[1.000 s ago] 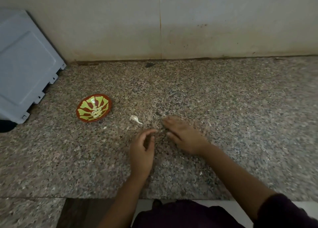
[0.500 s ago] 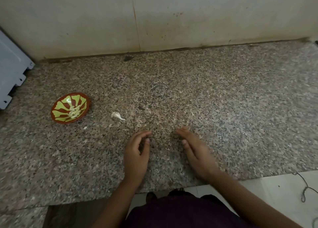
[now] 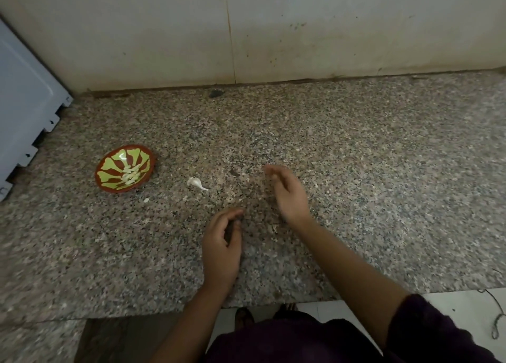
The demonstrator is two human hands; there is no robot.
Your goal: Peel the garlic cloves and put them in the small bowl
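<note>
Garlic cloves [image 3: 131, 174], peeled, lie in the small bowl [image 3: 109, 158], at ten o'clock from our left hand [image 3: 221, 249]. A white garlic piece [image 3: 195, 183] at the bowl's three o'clock may be clove or skin. Speckled counter [image 3: 383, 198], pale wall [image 3: 328, 34] at twelve. Left fingers curl, their hold hidden from us; our right hand [image 3: 287, 195], blurred, is spread, empty.

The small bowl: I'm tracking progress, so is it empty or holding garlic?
Holding garlic. The small bowl sits upright with a cluster of pale peeled cloves near its centre.
</note>
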